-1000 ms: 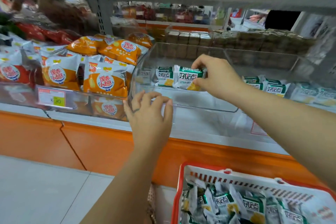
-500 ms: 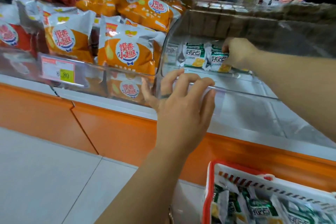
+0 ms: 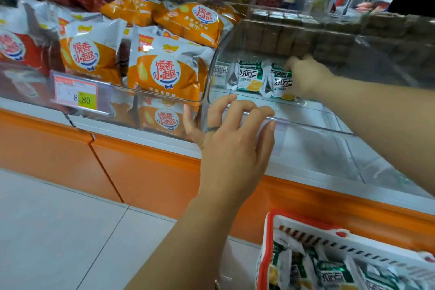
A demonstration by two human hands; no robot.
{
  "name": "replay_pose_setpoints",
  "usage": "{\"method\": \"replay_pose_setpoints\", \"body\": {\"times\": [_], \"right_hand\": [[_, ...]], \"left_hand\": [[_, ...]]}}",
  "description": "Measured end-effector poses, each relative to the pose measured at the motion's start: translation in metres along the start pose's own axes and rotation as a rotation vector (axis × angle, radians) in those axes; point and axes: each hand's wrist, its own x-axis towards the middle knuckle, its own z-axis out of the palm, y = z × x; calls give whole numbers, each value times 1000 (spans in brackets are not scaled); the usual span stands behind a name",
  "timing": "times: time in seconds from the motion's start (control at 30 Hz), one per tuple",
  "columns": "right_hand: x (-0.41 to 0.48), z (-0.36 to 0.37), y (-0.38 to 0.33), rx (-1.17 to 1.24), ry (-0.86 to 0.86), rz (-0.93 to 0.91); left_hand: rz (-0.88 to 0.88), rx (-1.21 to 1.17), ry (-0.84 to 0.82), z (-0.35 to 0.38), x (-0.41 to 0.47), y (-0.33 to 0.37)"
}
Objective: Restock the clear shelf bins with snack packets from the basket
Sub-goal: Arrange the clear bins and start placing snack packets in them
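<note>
The right grip stayed deep in the clear bin, still pinching a green packet beside a second packet. The left grip kept its fingers curled over the bin's front rim.

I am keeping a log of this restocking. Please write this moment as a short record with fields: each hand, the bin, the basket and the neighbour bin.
left hand: grips the front rim of the clear bin
right hand: inside the bin, holds a green packet
bin contents: second packet stands just left of the held one; the rest of the floor is bare
basket: lower right, red rim, holds spare packets
neighbour bin: on the left, full of orange packets, price tag on its front
</note>
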Motion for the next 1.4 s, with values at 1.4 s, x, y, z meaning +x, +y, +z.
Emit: {"method": "replay_pose_setpoints", "body": {"times": [1.4], "right_hand": [[-331, 46, 104, 637, -160, -455]], "left_hand": [[-659, -501, -1499, -11, -85, 113]]}}
